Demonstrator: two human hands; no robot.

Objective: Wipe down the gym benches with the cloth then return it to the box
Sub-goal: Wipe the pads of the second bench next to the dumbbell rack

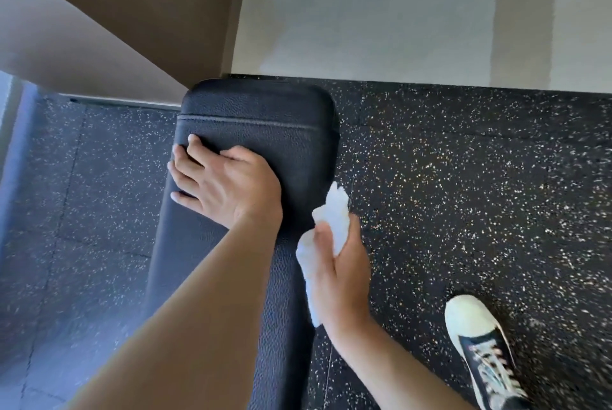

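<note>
Your left hand (pixel 222 184) lies flat on the black padded bench (pixel 265 131), palm down, near the bench's far end. Its fingers (pixel 185 158) are spread wide; the outer ones reach the pad's left edge and curl slightly over it. They grip nothing. Your left forearm runs across the pad from the lower left.

Your right hand (pixel 341 273) is at the bench's right edge, about midway along the visible pad. Its fingers are closed around the white cloth (pixel 334 220), with the thumb pressed across the front of it. The cloth is bunched. One crumpled end sticks up past your fingertips, over the floor (pixel 463 177) just beside the pad. Another part hangs down along the inner side of your palm, against the pad's right side. Whether the cloth is actually pressing on the pad cannot be told from here.

The bench pad has a pebbled leather-like surface and a stitched seam across it near the rounded far end. That end sits close to a pale wall (pixel 397 12). A tan angled panel (pixel 116 12) overhangs at the upper left.

The floor is black rubber with pale speckles. Your shoe (pixel 480 343), with a white toe, a dark upper and pale laces, stands on it at the lower right, well apart from the bench.
</note>
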